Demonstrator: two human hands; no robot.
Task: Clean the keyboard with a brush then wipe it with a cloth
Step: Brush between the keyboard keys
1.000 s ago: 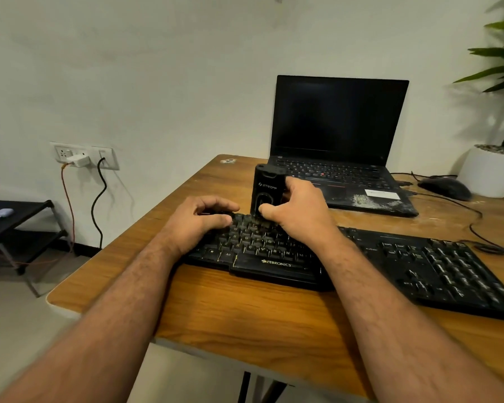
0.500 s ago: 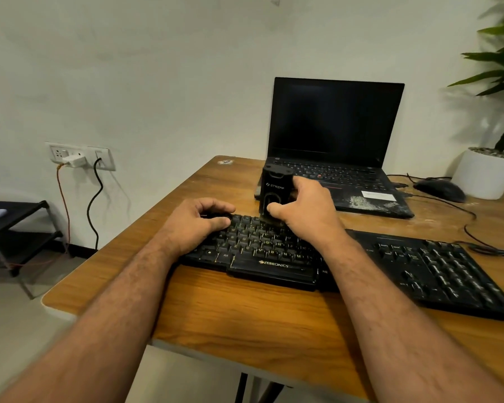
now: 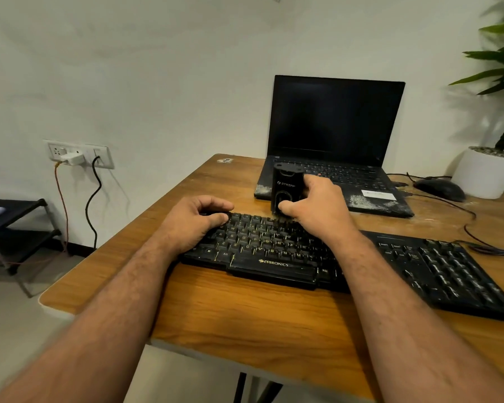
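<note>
Right hand [image 3: 317, 210] grip clamped on brush [image 3: 285, 190], left hand [image 3: 192, 222] gripping keyboard [image 3: 274, 251] edge, laptop [image 3: 332, 135] behind

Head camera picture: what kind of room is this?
Probably an office or home workspace: a wooden desk holds a laptop, a keyboard and a mouse, with wall sockets beside it.

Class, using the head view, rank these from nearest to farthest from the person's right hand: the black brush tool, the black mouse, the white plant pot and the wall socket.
1. Black brush tool: in the right hand's grip, at the keyboard's far edge.
2. Black mouse: to the right, beside the laptop.
3. White plant pot: far right, just past the mouse.
4. Wall socket: far left, off the table.
</note>
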